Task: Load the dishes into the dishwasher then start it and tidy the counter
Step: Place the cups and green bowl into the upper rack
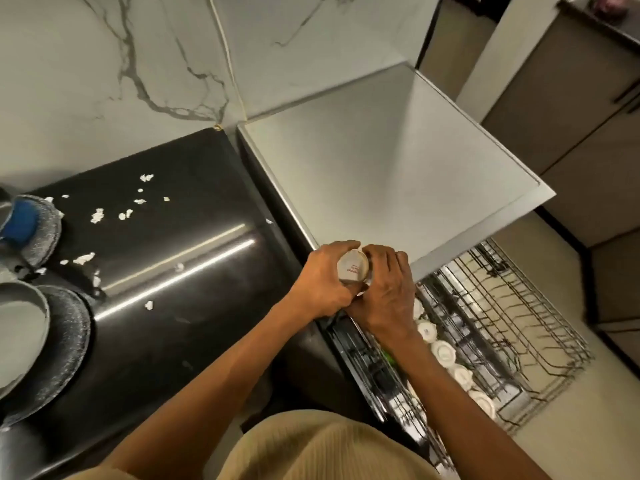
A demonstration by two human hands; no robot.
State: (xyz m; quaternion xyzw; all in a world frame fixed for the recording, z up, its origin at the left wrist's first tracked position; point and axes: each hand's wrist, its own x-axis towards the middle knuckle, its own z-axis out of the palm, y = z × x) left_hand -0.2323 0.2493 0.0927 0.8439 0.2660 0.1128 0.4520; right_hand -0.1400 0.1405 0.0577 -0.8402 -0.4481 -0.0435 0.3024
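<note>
Item: white cup [353, 267], small, glazed, red print on its base. Loc: upside down, base toward camera, held above the front edge of the counter, just left of the pulled-out dishwasher rack [512, 327].
Grip: left hand [323, 284] curled round the cup's side; right hand [384, 292] cupped against the other side, fingers wrapped. Both pinch it between them; neither is spread.
Handling (est.): light, stiff, brittle; glaze likely slick if wet. Best taken round the body w/ fingers opposed, not by the rim. Chips if knocked on the wire tines.
Rack contents: approx. 5 white cups [443, 351] inverted in a row along the near side; rest of the tines bare.
Counter [180, 271], black: white scraps [97, 215] scattered; speckled pans [65, 337] stacked at left, blue sponge [21, 221] in 1 of them.
Dishwasher top [398, 174]: grey, nothing seen on it.
</note>
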